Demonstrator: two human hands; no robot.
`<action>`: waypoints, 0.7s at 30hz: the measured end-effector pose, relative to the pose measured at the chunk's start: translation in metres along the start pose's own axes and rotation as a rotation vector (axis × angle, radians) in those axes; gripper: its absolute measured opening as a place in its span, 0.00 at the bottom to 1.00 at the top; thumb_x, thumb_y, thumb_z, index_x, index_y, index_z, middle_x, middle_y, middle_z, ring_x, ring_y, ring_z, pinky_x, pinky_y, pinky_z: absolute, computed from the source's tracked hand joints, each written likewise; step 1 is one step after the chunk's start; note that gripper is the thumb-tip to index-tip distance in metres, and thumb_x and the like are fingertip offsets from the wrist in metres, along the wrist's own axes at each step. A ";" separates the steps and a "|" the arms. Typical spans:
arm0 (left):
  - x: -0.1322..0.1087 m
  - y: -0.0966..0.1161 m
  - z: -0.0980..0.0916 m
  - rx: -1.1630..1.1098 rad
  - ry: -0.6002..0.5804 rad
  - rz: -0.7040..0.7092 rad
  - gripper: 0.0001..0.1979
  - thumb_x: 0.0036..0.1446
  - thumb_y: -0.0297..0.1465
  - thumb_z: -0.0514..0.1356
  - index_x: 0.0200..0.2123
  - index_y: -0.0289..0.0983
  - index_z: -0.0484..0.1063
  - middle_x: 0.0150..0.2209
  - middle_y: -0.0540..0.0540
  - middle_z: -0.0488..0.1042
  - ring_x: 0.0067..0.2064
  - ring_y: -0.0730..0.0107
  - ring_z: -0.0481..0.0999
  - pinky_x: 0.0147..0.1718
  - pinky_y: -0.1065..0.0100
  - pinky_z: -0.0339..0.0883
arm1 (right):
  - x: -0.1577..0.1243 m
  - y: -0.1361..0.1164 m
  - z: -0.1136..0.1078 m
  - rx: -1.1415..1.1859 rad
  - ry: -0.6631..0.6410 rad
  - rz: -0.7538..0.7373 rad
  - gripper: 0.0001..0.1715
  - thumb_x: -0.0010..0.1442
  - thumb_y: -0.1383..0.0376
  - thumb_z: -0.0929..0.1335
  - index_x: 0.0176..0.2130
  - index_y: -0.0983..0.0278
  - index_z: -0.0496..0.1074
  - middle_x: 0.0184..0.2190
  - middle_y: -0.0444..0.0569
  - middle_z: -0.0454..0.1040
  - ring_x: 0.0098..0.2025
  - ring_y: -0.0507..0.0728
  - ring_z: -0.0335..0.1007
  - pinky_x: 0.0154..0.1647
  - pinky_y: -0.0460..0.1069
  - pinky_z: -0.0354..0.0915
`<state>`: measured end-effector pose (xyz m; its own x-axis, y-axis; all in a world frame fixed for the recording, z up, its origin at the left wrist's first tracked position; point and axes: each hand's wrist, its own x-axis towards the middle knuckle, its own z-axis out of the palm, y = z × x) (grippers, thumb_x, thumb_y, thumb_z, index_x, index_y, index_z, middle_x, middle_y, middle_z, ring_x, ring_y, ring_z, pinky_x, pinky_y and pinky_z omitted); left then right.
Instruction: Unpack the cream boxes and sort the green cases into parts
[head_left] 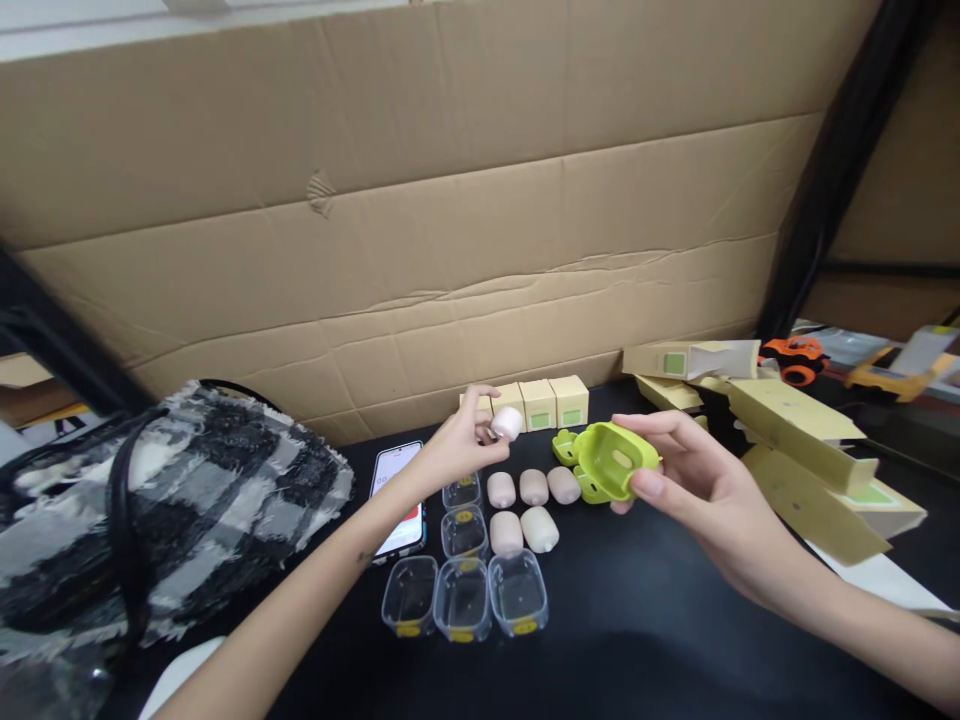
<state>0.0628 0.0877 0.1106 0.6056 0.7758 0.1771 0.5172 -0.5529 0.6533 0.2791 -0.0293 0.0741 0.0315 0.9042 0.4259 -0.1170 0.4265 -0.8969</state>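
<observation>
Between the fingertips of my left hand [466, 440] is a pale pink rounded piece [508, 423], raised above the table. My right hand [686, 470] grips a lime-green plastic shell [611, 460] by its right side, its hollow turned towards me. Just left of it are more green plastic parts [566, 447]; I cannot tell whether they are joined to the shell. Below my left hand, several similar rounded pieces [534, 487] stand in two rows, pinkish to cream. Clear plastic cups [463, 598] with yellow labels are grouped in front of and left of them.
Small yellow boxes [538, 405] line the back by a cardboard wall [450, 200]. A phone [397, 470] lies beside my left forearm. A plaid bag [225, 500] fills the left side. Opened yellow cartons [810, 450] and an orange toy vehicle [795, 358] are on the right.
</observation>
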 end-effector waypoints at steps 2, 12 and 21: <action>0.010 -0.010 0.003 0.161 -0.058 -0.012 0.15 0.58 0.29 0.59 0.47 0.35 0.64 0.34 0.50 0.73 0.32 0.70 0.74 0.34 0.64 0.70 | -0.001 -0.001 0.000 0.026 -0.023 0.005 0.17 0.56 0.60 0.72 0.45 0.55 0.69 0.36 0.42 0.74 0.29 0.50 0.74 0.32 0.46 0.74; 0.019 -0.018 0.006 0.716 -0.186 0.058 0.14 0.61 0.34 0.59 0.48 0.36 0.69 0.52 0.42 0.70 0.50 0.58 0.72 0.48 0.50 0.67 | -0.003 -0.003 0.000 0.109 -0.093 0.020 0.16 0.57 0.61 0.72 0.46 0.52 0.69 0.35 0.41 0.74 0.30 0.47 0.74 0.34 0.43 0.72; 0.021 -0.028 -0.009 0.521 -0.270 0.142 0.10 0.61 0.33 0.59 0.44 0.35 0.71 0.47 0.44 0.73 0.48 0.60 0.73 0.48 0.52 0.67 | -0.003 -0.003 0.000 0.078 -0.130 0.033 0.16 0.58 0.60 0.71 0.47 0.52 0.68 0.37 0.41 0.72 0.30 0.47 0.72 0.33 0.43 0.72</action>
<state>0.0556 0.1220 0.1021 0.7875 0.6164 -0.0014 0.6067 -0.7747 0.1785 0.2790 -0.0336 0.0755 -0.1015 0.9053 0.4125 -0.1923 0.3890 -0.9009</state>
